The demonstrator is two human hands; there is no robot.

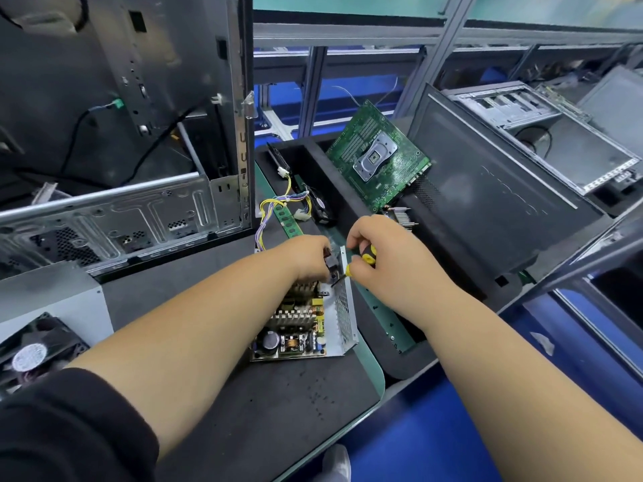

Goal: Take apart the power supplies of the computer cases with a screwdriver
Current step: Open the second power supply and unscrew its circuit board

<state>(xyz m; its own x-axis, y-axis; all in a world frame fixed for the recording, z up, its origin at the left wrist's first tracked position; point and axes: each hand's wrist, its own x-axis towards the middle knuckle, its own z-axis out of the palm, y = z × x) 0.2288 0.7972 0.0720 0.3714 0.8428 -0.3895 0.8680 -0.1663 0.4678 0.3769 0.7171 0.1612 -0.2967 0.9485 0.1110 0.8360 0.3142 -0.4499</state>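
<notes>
Far left, bottom corner: a black case fan (38,346) beside a grey metal cover (52,293), both lying on the dark bench mat (264,405). Above them, a gutted computer case (121,140) stood open, black cables trailing inside.

Centre of the mat: the opened power supply (306,325), cover off, circuit board exposed with heatsinks, capacitor and yellow transformer showing, perforated metal side wall upright along its right edge. Yellow and purple wire bundle (275,210) ran from its far end towards a green memory stick (287,220).

Left hand (308,259) reached over the far end of the board, fingers curled around a small black component; grasping it, apparently steadying or lifting. Right hand (375,252) clenched around the black-and-yellow screwdriver (362,260), the shaft angled down to the left, tip close to the board beside the side wall and just below the left fingers.

Further right: a green motherboard (379,161) propped in a black foam tray (348,210), a black side panel (494,200) leaning beside it, more stripped cases (556,133) beyond.

Judged as mid-removal of a board screw or fastener. Risks from here: tip slipping off the screw head, because of the slanted shaft, and jabbing the left fingers so near it; a freed screw dropping among the components; a large capacitor possibly charged if touched by the metal shaft; the board tearing its wire leads if lifted before all fasteners were out.
</notes>
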